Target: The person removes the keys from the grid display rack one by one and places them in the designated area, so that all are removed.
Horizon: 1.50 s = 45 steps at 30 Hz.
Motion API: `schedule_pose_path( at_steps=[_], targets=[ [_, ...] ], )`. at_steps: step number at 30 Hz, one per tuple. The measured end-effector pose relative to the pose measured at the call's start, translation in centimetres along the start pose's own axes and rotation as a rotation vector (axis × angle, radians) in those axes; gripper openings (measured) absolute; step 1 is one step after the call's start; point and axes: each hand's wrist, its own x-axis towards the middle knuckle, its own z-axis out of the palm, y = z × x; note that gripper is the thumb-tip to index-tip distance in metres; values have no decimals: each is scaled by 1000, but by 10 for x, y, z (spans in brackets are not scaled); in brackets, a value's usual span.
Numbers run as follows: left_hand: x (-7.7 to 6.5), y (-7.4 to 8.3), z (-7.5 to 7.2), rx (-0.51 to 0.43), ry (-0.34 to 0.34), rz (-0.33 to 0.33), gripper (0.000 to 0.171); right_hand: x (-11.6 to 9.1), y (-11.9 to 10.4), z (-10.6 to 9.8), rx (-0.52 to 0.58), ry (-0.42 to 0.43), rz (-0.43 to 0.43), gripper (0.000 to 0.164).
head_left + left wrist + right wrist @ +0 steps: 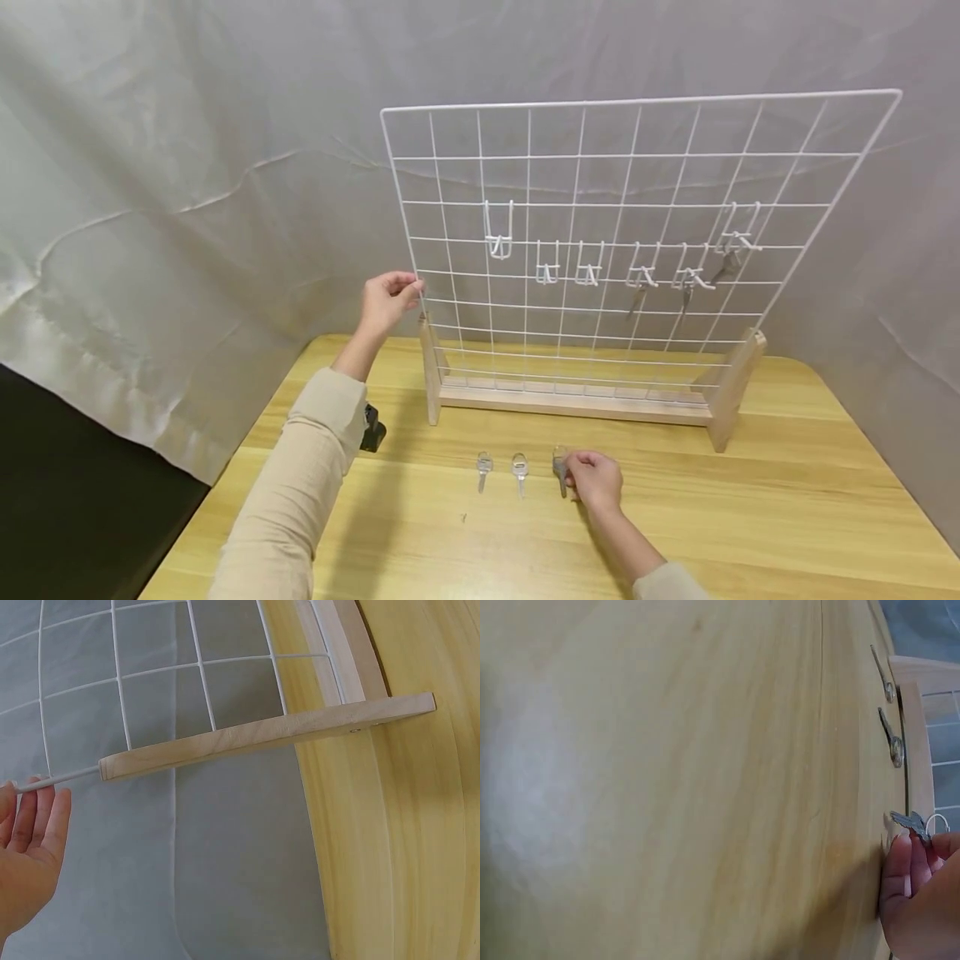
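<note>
My left hand [385,305] pinches the left edge wire of a white wire grid [609,103], just above its wooden stand [573,402]. In the left wrist view, thumb and fingers meet around that wire. My right hand [596,481] pinches a grey key [910,823] with a thin metal ring, low over the table. To the left of it lie two more keys, a middle key [520,473] and a left key [484,469], each with its ring end toward the grid. Several white hooks [498,245] hang on the grid, and keys [686,298] dangle from the three rightmost ones.
A small black object [372,428] sits beside my left forearm, partly covered by the sleeve. The wooden table [465,558] runs back under the stand. Grey cloth [247,108] hangs behind and to the left.
</note>
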Motion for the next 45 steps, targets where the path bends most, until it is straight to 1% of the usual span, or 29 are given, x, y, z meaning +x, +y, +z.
schedule_pose_path(
  at_steps=[7,15,21,24,31,34,38,45],
  targets=[
    [-1,2,1,1,-3,-1,24,0,-1,1,-57,6,-19,18],
    [-1,4,1,-9,6,-8,23,3,-1,1,-148,24,-64,15],
    [-1,2,1,10,-2,-11,25,2,-2,-2,-200,-10,-63,15],
    [-2,2,0,6,5,-20,25,1,-4,-3,-217,-28,-64,15],
    [-2,5,3,9,14,-16,23,-2,-6,-3,-308,-1,-98,14],
    [-1,6,3,17,16,-15,23,0,-6,-2,-313,6,-88,14],
    [-1,5,3,11,17,-30,23,1,-4,-1,-321,12,-77,13],
    [0,2,4,-12,24,-41,25,1,-3,-1,-320,25,-97,13]
  ],
)
